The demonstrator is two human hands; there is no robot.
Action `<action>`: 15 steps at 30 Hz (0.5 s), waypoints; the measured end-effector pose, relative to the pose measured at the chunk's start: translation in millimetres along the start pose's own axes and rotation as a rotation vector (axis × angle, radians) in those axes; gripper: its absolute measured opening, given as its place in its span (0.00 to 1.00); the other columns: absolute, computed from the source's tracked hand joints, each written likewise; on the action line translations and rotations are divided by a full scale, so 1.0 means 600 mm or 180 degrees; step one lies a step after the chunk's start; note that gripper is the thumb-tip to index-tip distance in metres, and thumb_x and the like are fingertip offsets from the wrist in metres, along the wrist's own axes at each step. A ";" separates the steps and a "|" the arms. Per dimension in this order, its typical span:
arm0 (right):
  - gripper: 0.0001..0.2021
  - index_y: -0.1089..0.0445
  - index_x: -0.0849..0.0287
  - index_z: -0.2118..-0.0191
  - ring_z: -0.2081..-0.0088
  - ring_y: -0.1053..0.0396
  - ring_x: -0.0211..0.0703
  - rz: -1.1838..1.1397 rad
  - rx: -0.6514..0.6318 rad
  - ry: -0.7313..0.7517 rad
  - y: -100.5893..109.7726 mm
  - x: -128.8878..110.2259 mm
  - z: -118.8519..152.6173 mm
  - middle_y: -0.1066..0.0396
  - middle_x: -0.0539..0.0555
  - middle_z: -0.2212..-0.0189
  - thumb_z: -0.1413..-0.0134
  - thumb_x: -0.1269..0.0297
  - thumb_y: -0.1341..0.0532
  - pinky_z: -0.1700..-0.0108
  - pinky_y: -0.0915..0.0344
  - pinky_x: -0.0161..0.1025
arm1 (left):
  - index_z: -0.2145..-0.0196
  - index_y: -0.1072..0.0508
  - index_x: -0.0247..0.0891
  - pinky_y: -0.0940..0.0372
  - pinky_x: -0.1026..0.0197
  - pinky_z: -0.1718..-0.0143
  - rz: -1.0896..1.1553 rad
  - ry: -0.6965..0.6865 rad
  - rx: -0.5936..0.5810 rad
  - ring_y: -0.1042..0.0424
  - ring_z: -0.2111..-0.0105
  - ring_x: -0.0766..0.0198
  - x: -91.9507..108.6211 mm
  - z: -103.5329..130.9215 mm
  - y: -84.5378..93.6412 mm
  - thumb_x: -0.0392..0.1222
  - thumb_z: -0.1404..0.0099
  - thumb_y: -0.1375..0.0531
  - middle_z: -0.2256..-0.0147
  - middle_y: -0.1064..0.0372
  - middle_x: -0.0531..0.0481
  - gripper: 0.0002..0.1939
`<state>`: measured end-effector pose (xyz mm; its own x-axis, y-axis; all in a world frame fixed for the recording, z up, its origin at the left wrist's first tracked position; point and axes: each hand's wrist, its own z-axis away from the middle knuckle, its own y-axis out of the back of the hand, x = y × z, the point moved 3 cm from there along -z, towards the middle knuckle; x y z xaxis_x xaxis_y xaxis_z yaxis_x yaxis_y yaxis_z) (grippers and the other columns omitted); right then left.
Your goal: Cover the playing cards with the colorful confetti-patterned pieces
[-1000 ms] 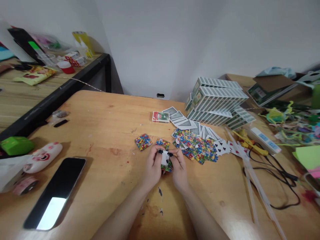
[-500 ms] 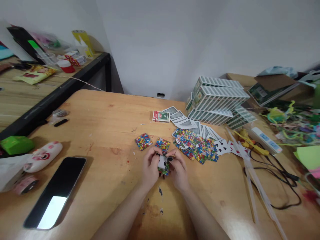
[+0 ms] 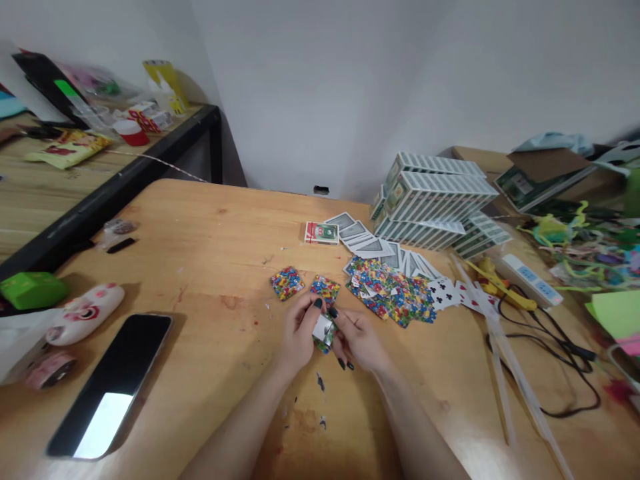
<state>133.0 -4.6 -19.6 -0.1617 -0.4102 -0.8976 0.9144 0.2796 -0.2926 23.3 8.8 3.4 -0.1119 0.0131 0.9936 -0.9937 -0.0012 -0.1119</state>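
Note:
Near the middle of the table, my left hand (image 3: 299, 333) grips a small card piece (image 3: 323, 329) with a white face and a colourful patterned edge. My right hand (image 3: 357, 335) pinches the piece's right side between thumb and forefinger, its lower fingers curled beneath. Just beyond the hands lie a colourful patterned square (image 3: 287, 283) and a second one (image 3: 325, 287), partly behind my fingers. To their right is a spread pile of patterned pieces (image 3: 395, 290), touching grey-backed cards (image 3: 373, 247) and a clubs card (image 3: 443, 293).
A red-and-green card box (image 3: 321, 233) lies behind the squares, with stacked card boxes (image 3: 440, 197) at the back right. A phone (image 3: 111, 385) lies at the left. Clear strips (image 3: 510, 360), black cable (image 3: 560, 333) and a power strip (image 3: 533, 279) are at the right.
My right hand has shifted slightly, and its lower fingers now show below the piece. The piece is tilted differently between my hands. The things on the table have stayed put.

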 end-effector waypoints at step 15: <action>0.17 0.37 0.62 0.63 0.86 0.33 0.37 0.0081 0.0278 0.0612 -0.010 -0.002 -0.004 0.33 0.47 0.87 0.48 0.51 0.47 0.83 0.36 0.32 | 0.69 0.25 0.36 0.38 0.67 0.72 -0.0044 0.0428 0.0371 0.32 0.74 0.67 -0.026 -0.015 0.008 0.43 0.48 0.40 0.72 0.28 0.50 0.10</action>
<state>126.9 -3.5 -17.8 -0.1984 -0.2284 -0.9531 0.9464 0.2081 -0.2468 20.5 17.8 -12.6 -0.1050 0.1477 0.9834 -0.9893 -0.1160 -0.0883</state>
